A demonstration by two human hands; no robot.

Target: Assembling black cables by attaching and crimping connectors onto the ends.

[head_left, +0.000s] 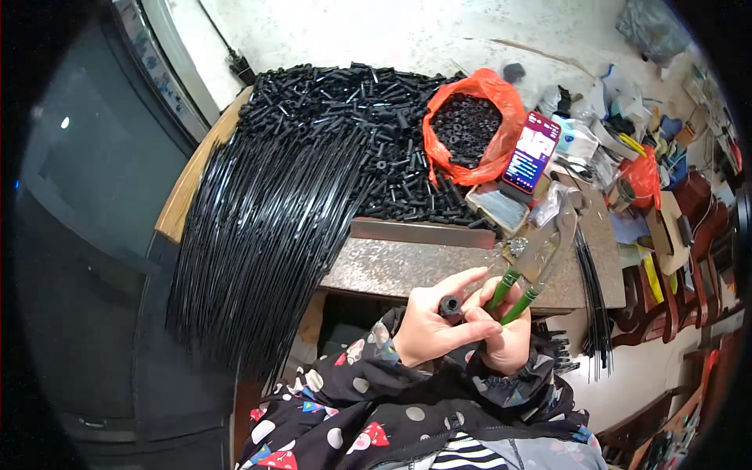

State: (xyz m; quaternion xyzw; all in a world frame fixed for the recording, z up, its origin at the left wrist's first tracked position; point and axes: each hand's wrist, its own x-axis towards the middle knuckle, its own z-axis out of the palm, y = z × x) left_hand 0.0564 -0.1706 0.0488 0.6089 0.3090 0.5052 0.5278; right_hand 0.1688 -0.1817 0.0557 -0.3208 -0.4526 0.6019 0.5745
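Black short plastic tube is pinched in the left hand off the bench's near edge; right hand grips green-handled pliers. Keep the tube end steady and visible.

head-worn fisheye, looking steeply down, close over workbench

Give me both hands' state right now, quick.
Left hand: closed on a small black tube piece.
Right hand: closed on green-handled pliers, fingertips also at the tube piece.
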